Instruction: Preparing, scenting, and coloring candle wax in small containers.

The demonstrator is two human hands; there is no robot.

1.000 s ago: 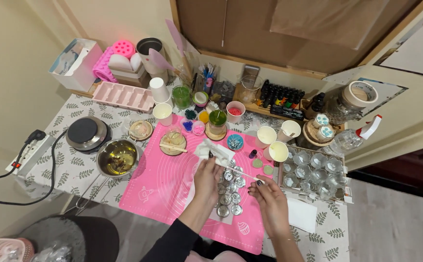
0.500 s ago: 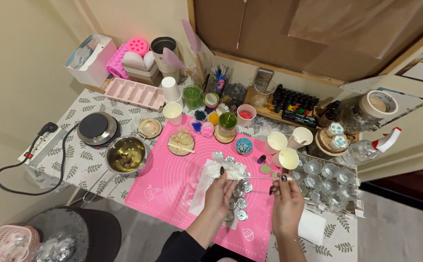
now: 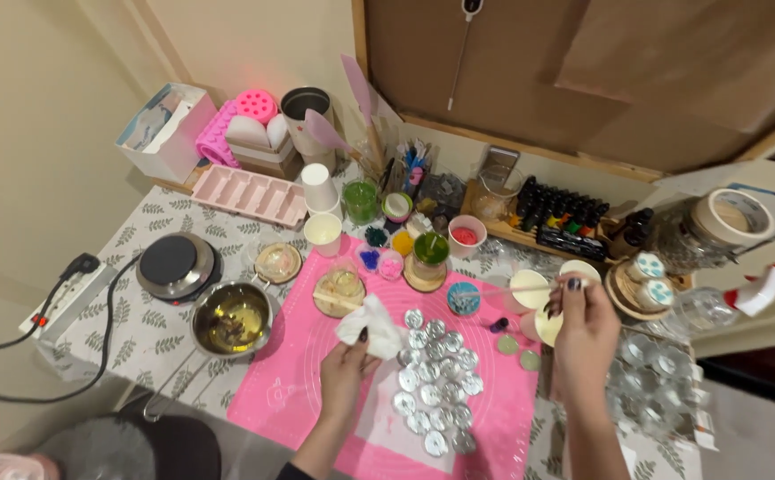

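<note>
On the pink mat [image 3: 299, 391], the left hand [image 3: 345, 372] still grips the white tissue [image 3: 371, 325], left of the silver cups [image 3: 436, 382]. The right hand [image 3: 583, 329] has risen off those cups and now pinches a thin stick [image 3: 507, 289] above the mat's right edge.

This looks like a home craft corner, set up for candle making. A small table [image 3: 152, 347] with a leaf-print cloth stands against a plain wall, crowded with a hot plate [image 3: 174, 264], a metal pot [image 3: 232, 318], a pink mat [image 3: 303, 391], small metal cups [image 3: 436, 382], silicone moulds [image 3: 247, 193] and dye bottles [image 3: 558, 213].
</note>
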